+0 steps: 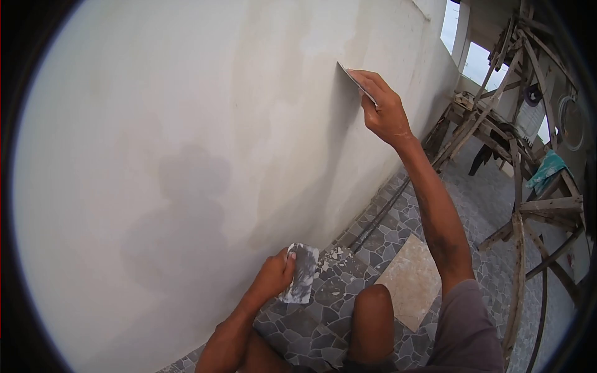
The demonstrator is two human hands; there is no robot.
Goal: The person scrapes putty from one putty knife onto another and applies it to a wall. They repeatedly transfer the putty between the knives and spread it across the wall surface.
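My right hand (382,109) is raised and grips a thin metal scraper blade (354,81), its edge pressed flat against the white plastered wall (186,124). Patches of the wall around the blade look darker and damp. Lower down, my left hand (273,276) holds a second flat blade (303,272) smeared with grey-white putty, close to the base of the wall. My bare knee (373,311) shows below, over the floor.
The floor (392,230) is dark irregular stone mosaic with one pale square tile (413,283). A thin rod lies along the wall's foot. Rough wooden scaffolding and frames (522,161) crowd the right side, with a teal cloth (547,168) draped on them. Bright openings are at top right.
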